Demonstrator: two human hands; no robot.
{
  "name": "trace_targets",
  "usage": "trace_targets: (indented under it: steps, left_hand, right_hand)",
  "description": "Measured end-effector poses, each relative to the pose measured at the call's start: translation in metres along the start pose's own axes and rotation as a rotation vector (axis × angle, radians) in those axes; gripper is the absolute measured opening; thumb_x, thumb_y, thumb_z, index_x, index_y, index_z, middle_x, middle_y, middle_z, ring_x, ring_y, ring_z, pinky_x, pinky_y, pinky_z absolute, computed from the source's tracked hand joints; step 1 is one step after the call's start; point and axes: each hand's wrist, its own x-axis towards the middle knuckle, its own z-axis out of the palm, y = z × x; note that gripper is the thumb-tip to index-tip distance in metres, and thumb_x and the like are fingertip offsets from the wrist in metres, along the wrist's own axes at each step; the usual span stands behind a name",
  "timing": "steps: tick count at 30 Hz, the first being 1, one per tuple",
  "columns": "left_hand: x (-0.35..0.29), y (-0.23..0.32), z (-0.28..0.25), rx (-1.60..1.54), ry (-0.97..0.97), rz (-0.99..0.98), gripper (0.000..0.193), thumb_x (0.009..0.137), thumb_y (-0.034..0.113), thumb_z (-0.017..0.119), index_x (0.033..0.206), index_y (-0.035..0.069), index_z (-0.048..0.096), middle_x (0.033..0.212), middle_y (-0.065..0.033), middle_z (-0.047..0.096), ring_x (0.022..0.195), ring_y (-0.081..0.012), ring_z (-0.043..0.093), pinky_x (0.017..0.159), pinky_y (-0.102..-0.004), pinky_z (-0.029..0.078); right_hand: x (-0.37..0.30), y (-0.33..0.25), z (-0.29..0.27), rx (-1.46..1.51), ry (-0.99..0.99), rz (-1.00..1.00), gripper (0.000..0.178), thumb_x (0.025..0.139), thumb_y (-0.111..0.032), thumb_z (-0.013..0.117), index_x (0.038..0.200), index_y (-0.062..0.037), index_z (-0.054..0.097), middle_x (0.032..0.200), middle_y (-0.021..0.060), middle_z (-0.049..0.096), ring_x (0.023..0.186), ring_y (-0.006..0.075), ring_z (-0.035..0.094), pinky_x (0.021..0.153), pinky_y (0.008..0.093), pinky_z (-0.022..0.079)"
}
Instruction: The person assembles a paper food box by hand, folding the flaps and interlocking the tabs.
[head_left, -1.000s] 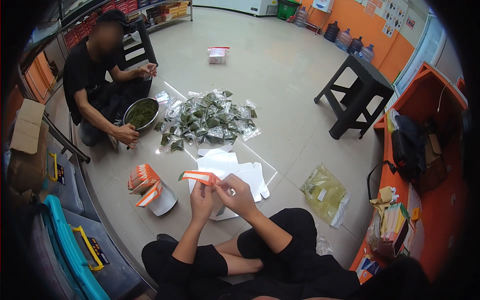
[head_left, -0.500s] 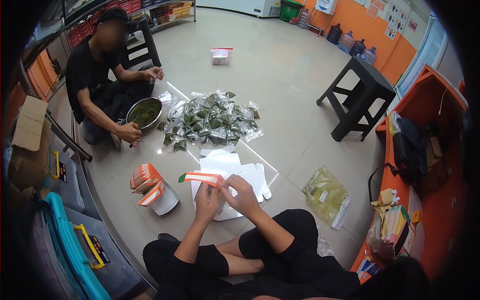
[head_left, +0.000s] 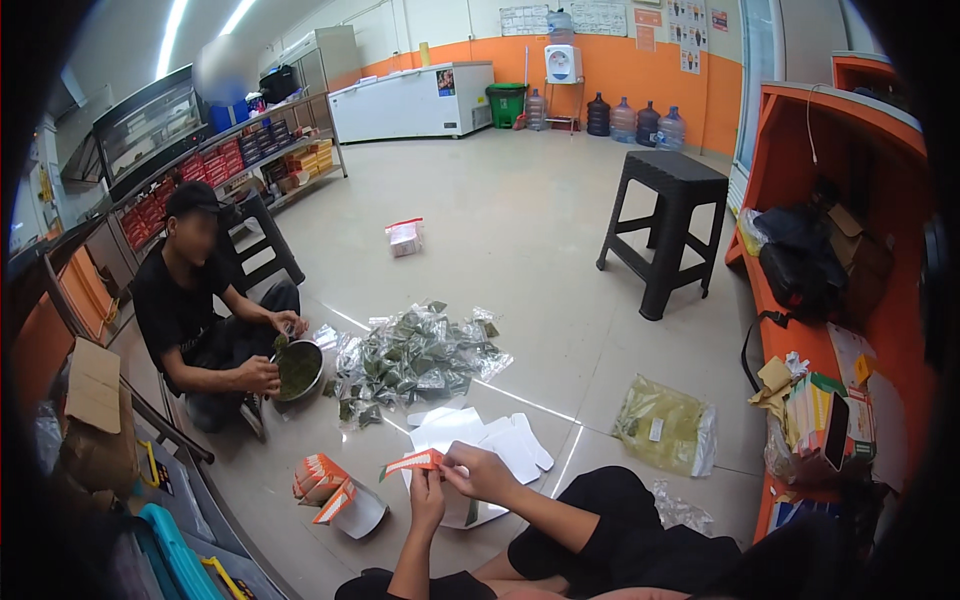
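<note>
Holding an orange-and-white paper strip (head_left: 410, 463) at lower middle of the frame, pinched from below by the fingertips of the left hand (head_left: 428, 502) and gripped at the right end by the right hand (head_left: 485, 473). Looking further up than half a second ago, so bringing the chest freezer (head_left: 400, 105) and water dispenser (head_left: 563, 66) fully into the upper part of the frame, and setting the hands, the white card sheet (head_left: 522, 442) and the pale tub (head_left: 360, 515) of orange packets (head_left: 317, 477) lower in it. Keeping the same two-handed pinch through that tilt; probably shifting only the gaze, with no clear advance in the handwork. Too small to tell whether folded any further.

Also changing at the left of the frame: beside the seated co-worker (head_left: 190, 310), now a green clump (head_left: 282, 346) at the upper left edge of the metal bowl (head_left: 320, 370), not visible there half a second ago. Perhaps just scooped up; impossible to make out a spoon. To the right of the bowl, apparently unaltered: the heap of clear bags (head_left: 415, 355) with green contents.
</note>
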Motion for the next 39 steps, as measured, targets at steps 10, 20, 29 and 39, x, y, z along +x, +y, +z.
trace_targets:
  steps: [10, 20, 29, 39]
  left_hand:
    - [-0.001, -0.013, 0.004, -0.172, -0.067, -0.029, 0.028, 0.097, 0.007, 0.034, 0.124, -0.001, 0.037, 0.115, -0.0141, 0.052, 0.104, -0.0198, 0.057, 0.09, -0.0312, 0.045]
    - [-0.005, -0.005, 0.006, -0.065, 0.041, -0.07, 0.028, 0.093, 0.001, 0.044, 0.12, -0.002, 0.047, 0.109, -0.012, 0.059, 0.102, -0.0192, 0.058, 0.089, -0.0295, 0.045]
    - [0.003, 0.033, -0.005, 0.468, -0.129, 0.169, 0.025, 0.088, 0.007, 0.053, 0.112, 0.0, 0.057, 0.1, -0.0172, 0.064, 0.093, -0.0278, 0.063, 0.083, -0.034, 0.047]
    - [0.022, 0.027, -0.065, 0.163, 0.149, -0.053, 0.054, 0.081, 0.011, 0.066, 0.128, 0.001, 0.041, 0.125, -0.0142, 0.049, 0.114, -0.0225, 0.049, 0.091, -0.0338, 0.042]
  right_hand:
    - [0.003, 0.005, 0.0, -0.027, -0.043, -0.031, 0.019, 0.08, -0.016, 0.065, 0.081, -0.0009, 0.054, 0.076, 0.0135, 0.054, 0.075, 0.0299, 0.055, 0.065, 0.0373, 0.045]
    - [0.005, 0.002, -0.006, -0.083, -0.059, -0.023, 0.025, 0.077, -0.022, 0.063, 0.079, -0.0003, 0.049, 0.079, 0.0168, 0.05, 0.08, 0.0334, 0.049, 0.068, 0.0405, 0.043]
    - [0.007, 0.03, -0.01, -0.153, -0.045, 0.283, 0.017, 0.08, -0.02, 0.055, 0.078, -0.0036, 0.052, 0.069, 0.0165, 0.058, 0.065, 0.0341, 0.058, 0.06, 0.0416, 0.046]
    - [0.018, 0.066, -0.035, 0.084, -0.144, 0.482, 0.027, 0.084, -0.022, 0.059, 0.075, 0.0005, 0.048, 0.063, 0.0144, 0.053, 0.058, 0.0232, 0.05, 0.056, 0.035, 0.04]
